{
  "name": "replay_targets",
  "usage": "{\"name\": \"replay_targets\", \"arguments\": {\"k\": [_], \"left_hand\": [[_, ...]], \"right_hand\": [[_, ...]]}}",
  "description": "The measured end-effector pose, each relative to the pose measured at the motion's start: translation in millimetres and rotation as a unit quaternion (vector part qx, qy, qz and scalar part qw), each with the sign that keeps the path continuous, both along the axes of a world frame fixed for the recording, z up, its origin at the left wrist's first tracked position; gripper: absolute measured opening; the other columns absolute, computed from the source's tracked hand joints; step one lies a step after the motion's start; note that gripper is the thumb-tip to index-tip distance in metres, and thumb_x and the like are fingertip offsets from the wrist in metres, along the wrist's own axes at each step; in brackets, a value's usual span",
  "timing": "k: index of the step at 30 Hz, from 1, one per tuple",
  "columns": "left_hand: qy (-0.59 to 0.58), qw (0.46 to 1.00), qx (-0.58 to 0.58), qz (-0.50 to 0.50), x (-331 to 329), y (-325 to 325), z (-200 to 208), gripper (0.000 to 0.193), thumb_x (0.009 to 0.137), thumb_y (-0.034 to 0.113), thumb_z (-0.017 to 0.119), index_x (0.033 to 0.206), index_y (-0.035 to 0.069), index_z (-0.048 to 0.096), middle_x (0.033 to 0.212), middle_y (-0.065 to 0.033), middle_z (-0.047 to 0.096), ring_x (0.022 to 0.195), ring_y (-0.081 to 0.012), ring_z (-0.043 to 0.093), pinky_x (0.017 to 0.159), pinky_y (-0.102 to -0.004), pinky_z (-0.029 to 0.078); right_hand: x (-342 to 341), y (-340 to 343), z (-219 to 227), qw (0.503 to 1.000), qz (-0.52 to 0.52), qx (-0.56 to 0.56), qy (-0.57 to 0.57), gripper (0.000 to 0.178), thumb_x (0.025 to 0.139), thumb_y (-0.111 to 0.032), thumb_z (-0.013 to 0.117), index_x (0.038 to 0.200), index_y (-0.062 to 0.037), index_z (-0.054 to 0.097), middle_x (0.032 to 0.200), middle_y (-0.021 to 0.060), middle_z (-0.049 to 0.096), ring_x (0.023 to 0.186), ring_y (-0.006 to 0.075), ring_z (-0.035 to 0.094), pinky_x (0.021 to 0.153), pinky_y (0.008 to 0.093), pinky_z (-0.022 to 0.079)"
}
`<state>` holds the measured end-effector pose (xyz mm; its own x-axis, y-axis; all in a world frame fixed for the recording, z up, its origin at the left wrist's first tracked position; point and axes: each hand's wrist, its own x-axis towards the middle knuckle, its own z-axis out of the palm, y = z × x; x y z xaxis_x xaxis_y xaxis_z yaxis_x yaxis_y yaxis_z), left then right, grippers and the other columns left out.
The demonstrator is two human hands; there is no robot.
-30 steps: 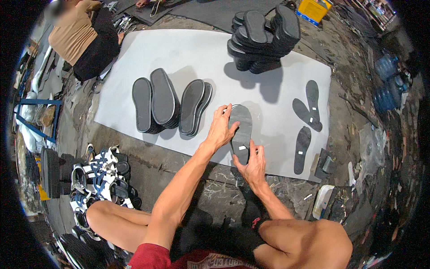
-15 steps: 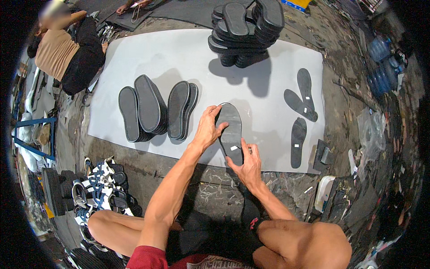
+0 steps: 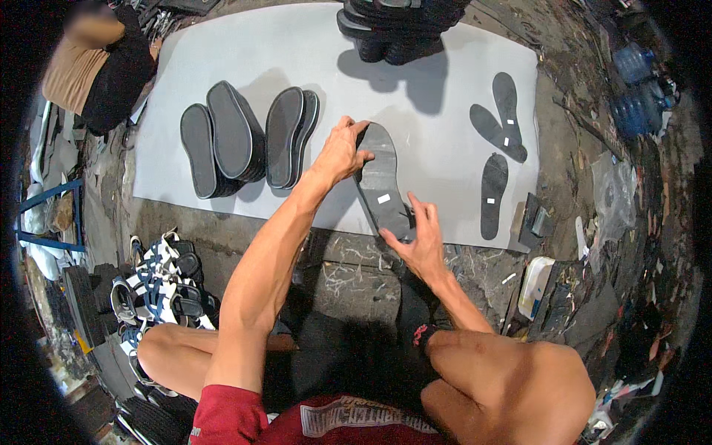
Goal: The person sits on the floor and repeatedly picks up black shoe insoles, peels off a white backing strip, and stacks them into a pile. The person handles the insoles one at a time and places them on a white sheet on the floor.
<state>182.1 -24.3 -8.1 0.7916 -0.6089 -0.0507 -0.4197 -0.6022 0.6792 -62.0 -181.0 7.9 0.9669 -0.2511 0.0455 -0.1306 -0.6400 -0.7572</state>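
Note:
A dark grey shoe sole (image 3: pixel 380 174) with a small white label near its heel end is held over the near edge of the pale sheet. My left hand (image 3: pixel 340 156) grips its upper left edge, thumb on the face and fingers behind. At the heel end, my right hand (image 3: pixel 423 241) has its thumb against the lower edge and its fingers along the right side. Left of my hands stand stacks of black-rimmed soles (image 3: pixel 237 133) and a smaller pair-like stack (image 3: pixel 289 141). Several thin insoles (image 3: pixel 491 196) with white labels lie to the right.
The pale sheet (image 3: pixel 415 96) spreads across the ground, bearing a tall pile of black soles (image 3: pixel 400 30) at the far side. Strappy sandals (image 3: pixel 167 282) crowd the left. A dark block (image 3: pixel 532 215) sits at the right corner. Another person (image 3: pixel 96 70) is far left; blue water bottles (image 3: pixel 634 104) far right.
The whole view has shifted, so the sheet and everything on it appear higher. Both hands still hold the sole; my right fingers stand slightly farther from its side edge.

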Motion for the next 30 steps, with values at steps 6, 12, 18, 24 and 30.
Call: {"name": "replay_targets", "arguments": {"k": [6, 12, 18, 24, 30], "left_hand": [[0.002, 1.000, -0.005, 0.002, -4, -2, 5, 0.076, 0.086, 0.019, 0.094, 0.154, 0.004, 0.063, 0.143, -0.0296, 0.060, 0.124, -0.0487, 0.068, 0.109, -0.0521, 0.057], [0.004, 1.000, 0.005, 0.005, -4, -2, 1, 0.076, 0.087, 0.018, 0.094, 0.155, 0.005, 0.062, 0.144, -0.0276, 0.060, 0.124, -0.0468, 0.069, 0.108, -0.0509, 0.058], [-0.026, 1.000, 0.000, 0.014, -11, 1, 3, 0.076, 0.088, 0.014, 0.093, 0.156, 0.006, 0.061, 0.142, -0.0273, 0.060, 0.126, -0.0463, 0.067, 0.109, -0.0505, 0.057], [-0.132, 0.988, 0.008, -0.073, -39, -3, 18, 0.066, 0.085, 0.005, 0.087, 0.145, 0.001, 0.061, 0.136, -0.0287, 0.058, 0.126, -0.0489, 0.060, 0.109, -0.0527, 0.053], [-0.185, 0.971, 0.071, -0.134, -99, 1, 18, 0.087, 0.083, 0.026, 0.094, 0.150, -0.011, 0.053, 0.147, -0.0362, 0.054, 0.136, -0.0522, 0.055, 0.124, -0.0529, 0.045]], "right_hand": [[-47, 13, -21, 0.999, -0.045, -0.001, -0.020, 0.069, 0.088, -0.022, 0.094, 0.146, 0.0025, 0.064, 0.119, 0.0210, 0.066, 0.107, 0.0384, 0.068, 0.092, 0.0475, 0.057], [-44, 17, -25, 0.996, -0.069, 0.021, -0.045, 0.066, 0.086, -0.018, 0.095, 0.142, 0.0027, 0.068, 0.119, 0.0205, 0.070, 0.108, 0.0386, 0.069, 0.093, 0.0471, 0.057], [-42, 17, -24, 0.996, -0.061, -0.008, -0.065, 0.062, 0.085, -0.017, 0.097, 0.137, 0.0025, 0.071, 0.117, 0.0193, 0.071, 0.107, 0.0375, 0.070, 0.093, 0.0466, 0.057], [-44, 17, -28, 0.995, -0.072, -0.009, -0.062, 0.063, 0.083, -0.020, 0.098, 0.137, 0.0006, 0.072, 0.114, 0.0175, 0.070, 0.102, 0.0363, 0.071, 0.089, 0.0453, 0.059], [-47, 11, -23, 0.997, -0.073, 0.004, -0.007, 0.056, 0.086, -0.027, 0.097, 0.133, -0.0054, 0.077, 0.110, 0.0159, 0.065, 0.102, 0.0349, 0.070, 0.089, 0.0455, 0.058]]}}
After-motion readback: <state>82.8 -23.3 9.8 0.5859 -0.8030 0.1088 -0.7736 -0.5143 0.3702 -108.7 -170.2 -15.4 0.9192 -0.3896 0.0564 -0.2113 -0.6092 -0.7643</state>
